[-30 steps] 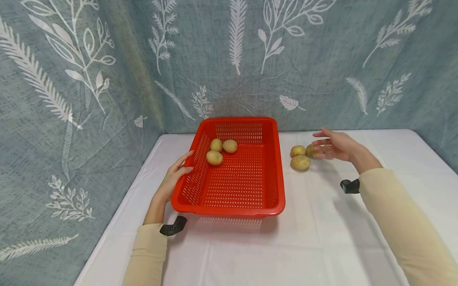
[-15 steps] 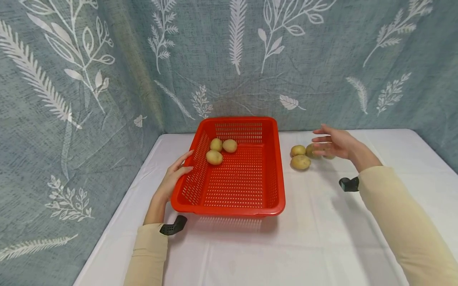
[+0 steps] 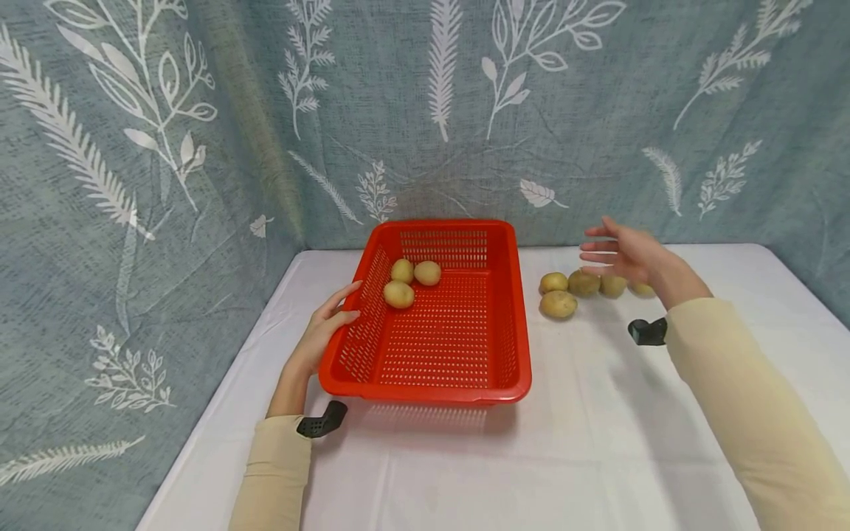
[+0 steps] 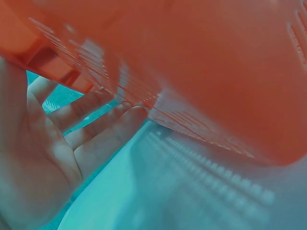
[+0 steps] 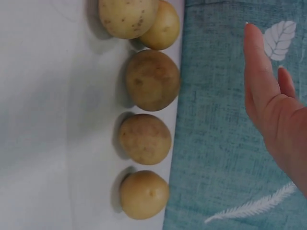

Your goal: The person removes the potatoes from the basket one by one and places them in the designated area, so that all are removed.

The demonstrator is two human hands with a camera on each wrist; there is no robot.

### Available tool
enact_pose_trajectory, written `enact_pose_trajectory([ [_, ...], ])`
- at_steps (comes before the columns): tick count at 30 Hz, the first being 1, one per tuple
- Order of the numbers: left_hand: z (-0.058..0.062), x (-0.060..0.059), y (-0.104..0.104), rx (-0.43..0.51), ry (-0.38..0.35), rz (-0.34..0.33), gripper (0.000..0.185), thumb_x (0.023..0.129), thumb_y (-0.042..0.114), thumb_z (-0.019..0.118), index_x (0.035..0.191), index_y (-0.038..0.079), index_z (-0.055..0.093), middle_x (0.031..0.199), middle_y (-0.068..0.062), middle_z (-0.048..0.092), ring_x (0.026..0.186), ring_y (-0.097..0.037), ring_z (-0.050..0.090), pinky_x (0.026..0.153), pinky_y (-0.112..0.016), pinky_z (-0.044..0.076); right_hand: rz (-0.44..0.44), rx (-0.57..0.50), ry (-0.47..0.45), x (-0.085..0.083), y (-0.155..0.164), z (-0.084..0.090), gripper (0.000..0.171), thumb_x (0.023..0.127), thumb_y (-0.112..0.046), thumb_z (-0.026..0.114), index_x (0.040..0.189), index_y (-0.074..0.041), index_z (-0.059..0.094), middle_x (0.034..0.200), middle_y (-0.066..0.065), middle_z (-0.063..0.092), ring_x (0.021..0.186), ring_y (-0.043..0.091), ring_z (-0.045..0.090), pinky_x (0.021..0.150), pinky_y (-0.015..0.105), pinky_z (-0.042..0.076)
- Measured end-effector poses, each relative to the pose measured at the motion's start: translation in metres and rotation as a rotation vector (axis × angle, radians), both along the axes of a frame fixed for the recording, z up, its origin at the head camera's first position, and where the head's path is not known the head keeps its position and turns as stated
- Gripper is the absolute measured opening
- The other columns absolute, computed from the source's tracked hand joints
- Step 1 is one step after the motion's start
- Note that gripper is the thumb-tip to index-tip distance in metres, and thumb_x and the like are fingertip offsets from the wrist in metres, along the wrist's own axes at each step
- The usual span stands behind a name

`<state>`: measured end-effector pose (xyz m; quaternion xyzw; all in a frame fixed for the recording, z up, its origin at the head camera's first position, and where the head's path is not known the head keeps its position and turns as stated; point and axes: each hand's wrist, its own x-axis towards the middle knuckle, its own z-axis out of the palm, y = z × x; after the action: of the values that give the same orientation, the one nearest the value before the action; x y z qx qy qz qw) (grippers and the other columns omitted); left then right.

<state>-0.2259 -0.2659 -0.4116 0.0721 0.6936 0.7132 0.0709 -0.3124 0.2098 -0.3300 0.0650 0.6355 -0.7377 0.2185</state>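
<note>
A red plastic basket with slotted walls is on the white-covered table, with three potatoes in its far left corner. My left hand grips its left side, thumb at the rim; in the left wrist view the fingers reach along the outside of the slotted wall. My right hand hovers over the right part of the table, fingers spread and holding nothing. Below it lie several potatoes. The right wrist view shows them in a rough row, a brownish potato among them, the hand apart from all.
A blue-green curtain with white leaf prints hangs behind the table and along its left side. White cloth covers the table.
My right hand has lifted a little away from the potatoes, so more of the row shows beneath it. My left hand and the basket have stayed in place.
</note>
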Motion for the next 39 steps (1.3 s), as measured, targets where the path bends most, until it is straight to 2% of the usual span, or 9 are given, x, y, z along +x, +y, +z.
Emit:
enact_pose_trajectory([
  [8, 0.0, 0.001, -0.001, 0.005, 0.005, -0.005, 0.055, 0.097, 0.008, 0.042, 0.15, 0.012, 0.029, 0.132, -0.025, 0.039, 0.1, -0.027, 0.057, 0.076, -0.036, 0.054, 0.013, -0.005, 0.019, -0.007, -0.011, 0.012, 0.07, 0.099, -0.047, 0.028, 0.153, -0.005, 0.011, 0.144, 0.018, 0.026, 0.129, 0.031, 0.032, 0.1, 0.044, 0.038],
  [11, 0.001, 0.001, -0.001, 0.011, 0.009, -0.005, 0.055, 0.097, 0.008, 0.043, 0.15, 0.012, 0.029, 0.132, -0.024, 0.039, 0.1, -0.027, 0.056, 0.076, -0.035, 0.053, 0.021, 0.001, 0.027, -0.009, -0.016, 0.015, 0.069, 0.1, -0.046, 0.026, 0.153, -0.006, 0.01, 0.153, 0.019, 0.015, 0.136, 0.032, 0.025, 0.098, 0.043, 0.041],
  [15, 0.001, 0.001, 0.0, 0.016, 0.019, -0.012, 0.056, 0.097, 0.008, 0.043, 0.15, 0.01, 0.028, 0.132, -0.024, 0.039, 0.101, -0.026, 0.056, 0.076, -0.034, 0.053, 0.02, -0.005, 0.024, -0.011, -0.023, 0.018, 0.068, 0.1, -0.047, 0.026, 0.153, -0.007, 0.01, 0.156, 0.018, 0.006, 0.139, 0.033, 0.019, 0.093, 0.04, 0.046],
  [22, 0.001, 0.001, 0.0, 0.015, 0.024, -0.015, 0.056, 0.096, 0.008, 0.043, 0.15, 0.01, 0.028, 0.132, -0.025, 0.04, 0.099, -0.026, 0.057, 0.075, -0.034, 0.054, 0.045, 0.0, 0.034, -0.013, -0.035, 0.024, 0.066, 0.101, -0.045, 0.024, 0.153, -0.007, 0.011, 0.156, 0.017, 0.006, 0.139, 0.033, 0.021, 0.096, 0.041, 0.043],
  [26, 0.001, 0.0, 0.0, 0.01, 0.025, -0.018, 0.056, 0.096, 0.008, 0.043, 0.15, 0.011, 0.028, 0.132, -0.026, 0.04, 0.098, -0.026, 0.058, 0.075, -0.035, 0.054, 0.061, 0.002, 0.047, -0.015, -0.045, 0.029, 0.066, 0.101, -0.045, 0.025, 0.153, -0.007, 0.012, 0.157, 0.017, 0.007, 0.139, 0.033, 0.02, 0.101, 0.044, 0.038],
  [29, 0.001, 0.001, 0.0, 0.013, 0.025, -0.017, 0.056, 0.096, 0.008, 0.043, 0.15, 0.011, 0.029, 0.132, -0.026, 0.041, 0.098, -0.026, 0.058, 0.075, -0.035, 0.054, 0.067, -0.03, 0.041, -0.017, -0.055, 0.033, 0.064, 0.102, -0.043, 0.025, 0.153, -0.008, 0.013, 0.157, 0.017, 0.008, 0.14, 0.032, 0.019, 0.104, 0.045, 0.032],
  [39, -0.001, 0.001, 0.0, 0.019, 0.018, 0.001, 0.056, 0.096, 0.008, 0.043, 0.15, 0.012, 0.029, 0.131, -0.026, 0.041, 0.098, -0.027, 0.057, 0.075, -0.035, 0.054, 0.061, -0.101, -0.006, -0.025, -0.098, 0.039, 0.059, 0.102, -0.041, 0.027, 0.153, -0.01, 0.019, 0.156, 0.015, 0.015, 0.138, 0.031, 0.024, 0.105, 0.045, 0.032],
])
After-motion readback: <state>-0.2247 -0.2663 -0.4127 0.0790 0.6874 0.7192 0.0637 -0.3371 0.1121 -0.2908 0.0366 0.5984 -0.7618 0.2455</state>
